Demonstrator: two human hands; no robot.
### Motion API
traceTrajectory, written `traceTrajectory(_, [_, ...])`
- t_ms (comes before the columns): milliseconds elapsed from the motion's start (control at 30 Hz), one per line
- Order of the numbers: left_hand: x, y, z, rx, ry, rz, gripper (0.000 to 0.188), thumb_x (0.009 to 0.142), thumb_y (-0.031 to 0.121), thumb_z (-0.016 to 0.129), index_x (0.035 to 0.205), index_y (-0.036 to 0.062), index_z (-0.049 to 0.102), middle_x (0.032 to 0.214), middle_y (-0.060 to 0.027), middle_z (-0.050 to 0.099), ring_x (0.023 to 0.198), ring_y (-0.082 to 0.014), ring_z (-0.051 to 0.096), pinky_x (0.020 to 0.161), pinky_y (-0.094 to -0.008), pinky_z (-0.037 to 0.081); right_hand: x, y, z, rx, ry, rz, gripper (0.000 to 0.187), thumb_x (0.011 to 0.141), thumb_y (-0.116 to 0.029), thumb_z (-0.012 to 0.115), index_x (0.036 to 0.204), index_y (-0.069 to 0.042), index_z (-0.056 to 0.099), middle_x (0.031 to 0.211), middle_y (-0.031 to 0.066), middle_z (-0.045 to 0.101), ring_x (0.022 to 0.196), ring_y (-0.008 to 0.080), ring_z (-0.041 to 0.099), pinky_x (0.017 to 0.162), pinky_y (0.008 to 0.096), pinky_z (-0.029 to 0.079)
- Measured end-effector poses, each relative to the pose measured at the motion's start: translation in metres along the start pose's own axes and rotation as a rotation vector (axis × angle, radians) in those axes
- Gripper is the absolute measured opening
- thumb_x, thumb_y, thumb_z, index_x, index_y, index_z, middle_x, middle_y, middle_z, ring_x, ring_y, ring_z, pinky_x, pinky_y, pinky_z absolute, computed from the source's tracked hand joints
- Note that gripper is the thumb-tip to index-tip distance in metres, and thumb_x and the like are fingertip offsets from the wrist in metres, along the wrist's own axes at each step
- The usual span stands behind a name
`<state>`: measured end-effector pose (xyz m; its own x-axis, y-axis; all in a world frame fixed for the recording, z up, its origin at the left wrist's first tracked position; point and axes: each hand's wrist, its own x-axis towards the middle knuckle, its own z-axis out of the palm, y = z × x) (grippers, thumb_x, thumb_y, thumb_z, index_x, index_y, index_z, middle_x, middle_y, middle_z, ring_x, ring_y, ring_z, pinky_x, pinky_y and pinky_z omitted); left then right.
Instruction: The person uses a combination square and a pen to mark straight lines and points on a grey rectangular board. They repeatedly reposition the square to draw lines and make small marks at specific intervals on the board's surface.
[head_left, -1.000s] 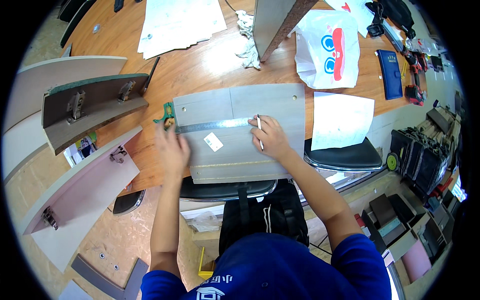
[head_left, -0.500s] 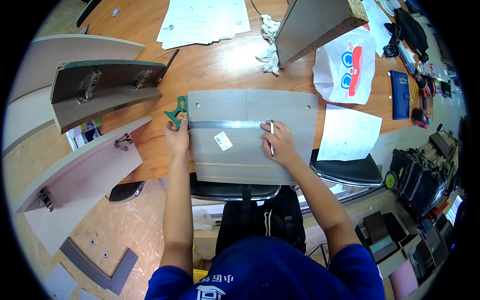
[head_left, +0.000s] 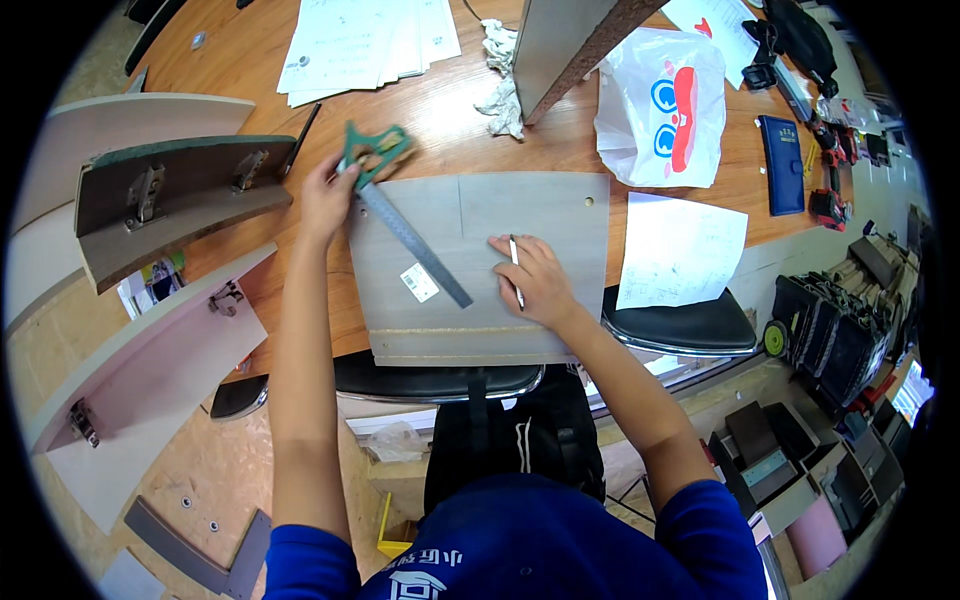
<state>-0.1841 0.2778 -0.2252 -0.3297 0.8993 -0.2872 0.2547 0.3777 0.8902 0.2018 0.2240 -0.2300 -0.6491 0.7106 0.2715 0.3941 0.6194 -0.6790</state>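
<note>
A grey board [head_left: 530, 205] lies flat at the near edge of the wooden table, with a thin line at its far middle and a white label [head_left: 419, 283] left of centre. My left hand [head_left: 328, 200], at the board's far left corner, is closed on a combination square [head_left: 418, 247] beside its green head. The steel blade slants over the board toward me; whether it touches the surface I cannot tell. My right hand [head_left: 540, 288] rests on the board right of centre. A slim white pen [head_left: 516, 268] is held in its fingers.
At left stand panels with metal hinges [head_left: 147, 193]. Beyond the board are papers [head_left: 350, 50], a crumpled white cloth [head_left: 500, 85], an upright thick panel [head_left: 560, 50] and a white plastic bag [head_left: 650, 130]. A written sheet [head_left: 680, 255] overhangs a black chair [head_left: 690, 325] at right.
My left hand has moved the square away from the board's left edge, turning its blade from level to slanting toward me. My right hand no longer touches the blade. The whole view has shifted slightly.
</note>
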Motion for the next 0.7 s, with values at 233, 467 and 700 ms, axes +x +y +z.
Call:
traceTrajectory(233, [0.031,0.036,0.076,0.417,-0.209,0.158,0.038,0.098,0.015,0.076,0.130,-0.0046,0.069,0.102,-0.0129,0.076,0.090,-0.0176,0.070,0.082,-0.0328,0.057,0.004,0.000,-0.004,0.006,-0.001,0.005,0.020,0.080,-0.007,0.072,0.099,-0.007,0.065,0.140,0.0141,0.067,0.125,0.0361,0.062,0.108,0.0491,0.048])
traceTrajectory(467, [0.015,0.052,0.107,0.428,-0.155,0.232,0.039,0.092,0.022,0.080,0.124,0.0009,0.072,0.119,-0.0209,0.072,0.104,-0.0327,0.071,0.092,-0.0404,0.056,0.001,0.002,-0.001,0.000,-0.004,0.005,0.019,0.081,-0.008,0.072,0.099,-0.008,0.065,0.139,0.0133,0.067,0.127,0.0355,0.062,0.109,0.0492,0.048])
traceTrajectory(700, [-0.020,0.020,0.082,0.618,-0.155,0.562,0.053,0.090,0.024,0.080,0.137,0.0035,0.065,0.143,-0.0221,0.061,0.135,-0.0412,0.054,0.113,-0.0465,0.045,-0.001,0.002,-0.001,0.015,0.000,0.031,0.018,0.081,-0.007,0.073,0.098,-0.008,0.066,0.139,0.0120,0.068,0.128,0.0344,0.061,0.108,0.0490,0.048])
